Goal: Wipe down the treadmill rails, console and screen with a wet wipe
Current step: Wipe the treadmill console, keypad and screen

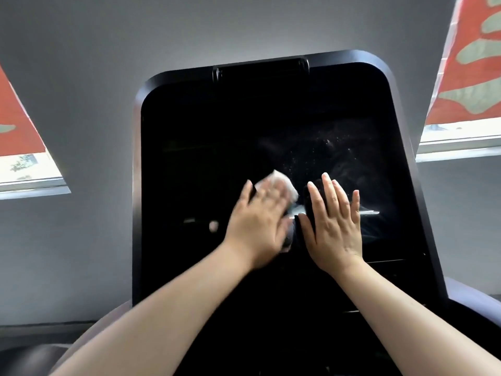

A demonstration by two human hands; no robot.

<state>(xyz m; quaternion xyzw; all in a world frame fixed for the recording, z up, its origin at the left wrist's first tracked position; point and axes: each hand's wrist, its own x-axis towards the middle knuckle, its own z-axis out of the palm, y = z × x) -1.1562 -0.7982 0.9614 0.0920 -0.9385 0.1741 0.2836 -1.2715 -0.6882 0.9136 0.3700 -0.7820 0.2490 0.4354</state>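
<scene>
1. Screen stage under way: the left hand [260, 213] presses a white wet wipe [282, 183] flat on the dark screen [244, 137], low centre, fingers together (blurred, so likely mid-swipe).
2. The right hand [333, 221] lies just right of it, fingers spread, palm on the glass, holding nothing.
3. Specks and smears show on the screen's right half, so I judge that part not yet wiped.
4. Console [379, 270] below and rails: state cannot be told.

2 bare forearms, seemingly sleeveless
</scene>
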